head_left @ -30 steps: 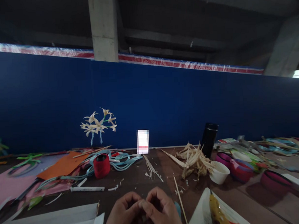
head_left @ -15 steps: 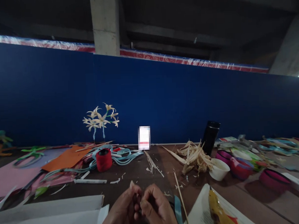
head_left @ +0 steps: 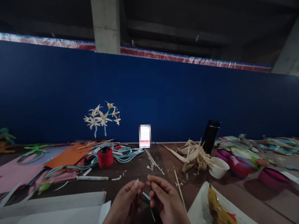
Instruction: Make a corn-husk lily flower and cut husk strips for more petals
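Observation:
My left hand [head_left: 127, 202] is closed in a pinch at the table's near edge. A tiny pale tip shows at its thumb and forefinger, too small to name. Close by on the right, my right hand [head_left: 164, 199] also has thumb and forefinger pressed together; whatever lies between them is hidden. A small gap separates the two sets of fingertips. Below that gap a narrow whitish strip [head_left: 146, 196] shows, partly covered by the fingers. Beyond the hands lie thin dry husk strips [head_left: 153, 162], and a thin stick [head_left: 179, 189] rests beside my right hand.
Left lie a red spool [head_left: 105, 157], light blue ribbon [head_left: 127, 155], a white pen [head_left: 93, 178], orange paper [head_left: 67, 155] and pale husk flowers [head_left: 103, 118]. Right are a husk pile [head_left: 192, 154], a white cup [head_left: 218, 168], a black bottle [head_left: 210, 136] and a yellow-brown packet [head_left: 217, 204].
My hands have drawn apart a little, the right one moving right. The whitish strip between them has come into view. The blue ribbon piece beside my right hand is no longer visible.

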`<state>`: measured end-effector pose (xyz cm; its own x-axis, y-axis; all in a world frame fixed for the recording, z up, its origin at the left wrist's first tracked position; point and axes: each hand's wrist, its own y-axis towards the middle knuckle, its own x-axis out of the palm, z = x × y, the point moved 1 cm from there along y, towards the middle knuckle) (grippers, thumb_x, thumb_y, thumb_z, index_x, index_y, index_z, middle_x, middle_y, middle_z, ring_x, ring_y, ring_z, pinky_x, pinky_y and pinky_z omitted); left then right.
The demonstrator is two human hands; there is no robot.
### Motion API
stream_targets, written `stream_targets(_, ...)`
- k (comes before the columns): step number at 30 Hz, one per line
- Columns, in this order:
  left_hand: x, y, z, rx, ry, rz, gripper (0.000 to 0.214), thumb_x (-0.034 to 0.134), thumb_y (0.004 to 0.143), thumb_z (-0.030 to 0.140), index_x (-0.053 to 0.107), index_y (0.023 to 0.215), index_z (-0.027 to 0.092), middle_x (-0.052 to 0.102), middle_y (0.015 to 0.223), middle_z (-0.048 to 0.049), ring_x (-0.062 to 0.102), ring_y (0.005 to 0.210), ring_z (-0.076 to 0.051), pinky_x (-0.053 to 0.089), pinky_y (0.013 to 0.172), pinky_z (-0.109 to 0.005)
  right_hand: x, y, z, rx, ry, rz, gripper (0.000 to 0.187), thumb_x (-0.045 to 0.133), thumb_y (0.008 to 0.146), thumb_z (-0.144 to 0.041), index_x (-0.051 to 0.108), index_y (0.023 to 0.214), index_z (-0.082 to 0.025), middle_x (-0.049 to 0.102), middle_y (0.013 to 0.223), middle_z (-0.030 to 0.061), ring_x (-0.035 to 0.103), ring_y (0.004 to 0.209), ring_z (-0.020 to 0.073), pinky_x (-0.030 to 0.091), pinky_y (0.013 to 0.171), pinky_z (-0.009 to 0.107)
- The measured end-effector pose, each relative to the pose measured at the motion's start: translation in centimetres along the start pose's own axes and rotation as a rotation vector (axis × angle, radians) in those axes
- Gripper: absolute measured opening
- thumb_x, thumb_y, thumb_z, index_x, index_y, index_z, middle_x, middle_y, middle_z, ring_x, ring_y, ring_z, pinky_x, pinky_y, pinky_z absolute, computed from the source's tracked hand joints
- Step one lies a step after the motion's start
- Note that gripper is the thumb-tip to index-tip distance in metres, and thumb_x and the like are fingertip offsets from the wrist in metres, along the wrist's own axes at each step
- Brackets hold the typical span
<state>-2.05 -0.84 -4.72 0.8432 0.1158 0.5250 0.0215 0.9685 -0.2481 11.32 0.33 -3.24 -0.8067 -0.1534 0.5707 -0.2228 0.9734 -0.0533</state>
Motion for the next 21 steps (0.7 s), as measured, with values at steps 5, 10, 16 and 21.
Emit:
stream_targets(5, -0.13, 0.16, 0.05, 0.089, 0.158, -0.019, 0.038, 0.069, 0.066, 0.05, 0.057, 0.067, 0.015, 0.047, 0.052, 0.0051, 0.038, 0.046, -0.005, 0.032, 0.044, -0.018, 0.25, -0.36, 0.05, -0.004, -0.201, -0.064, 0.035, 0.075, 0.068, -0.039, 0.07, 0.09, -0.012, 0.06, 0.061, 0.0005, 0.048, 0.046, 0.0054, 0.04, 0.044, 0.016)
stream_targets(10, -0.14, 0.47, 0.17, 0.121, 0.286, -0.036, 0.038, 0.066, 0.067, 0.052, 0.056, 0.066, 0.015, 0.048, 0.049, 0.0051, 0.039, 0.044, -0.007, 0.033, 0.045, -0.019, 0.45, -0.41, -0.01, -0.018, -0.37, -0.067, 0.033, 0.071, 0.07, -0.04, 0.071, 0.086, -0.011, 0.059, 0.059, 0.0004, 0.05, 0.046, 0.0067, 0.04, 0.045, 0.017)
stream_targets(16, 0.04, 0.36, 0.59, 0.208, 0.502, 0.019, 0.041, 0.065, 0.065, 0.054, 0.058, 0.063, 0.015, 0.049, 0.046, 0.0042, 0.04, 0.043, -0.008, 0.033, 0.043, -0.019, 0.29, -0.19, -0.03, -0.075, -0.496, -0.016, 0.034, 0.071, 0.068, -0.044, 0.069, 0.076, -0.011, 0.058, 0.055, 0.0001, 0.05, 0.046, 0.0094, 0.042, 0.045, 0.02)
stream_targets(21, -0.14, 0.57, 0.09, 0.215, 0.559, 0.048, 0.042, 0.062, 0.067, 0.057, 0.057, 0.063, 0.016, 0.045, 0.044, 0.0052, 0.039, 0.041, -0.009, 0.033, 0.041, -0.02, -0.01, 0.08, 0.2, -0.095, -0.551, 0.002, 0.036, 0.068, 0.068, -0.049, 0.067, 0.071, -0.013, 0.057, 0.052, -0.0011, 0.048, 0.042, 0.0093, 0.039, 0.043, 0.021)
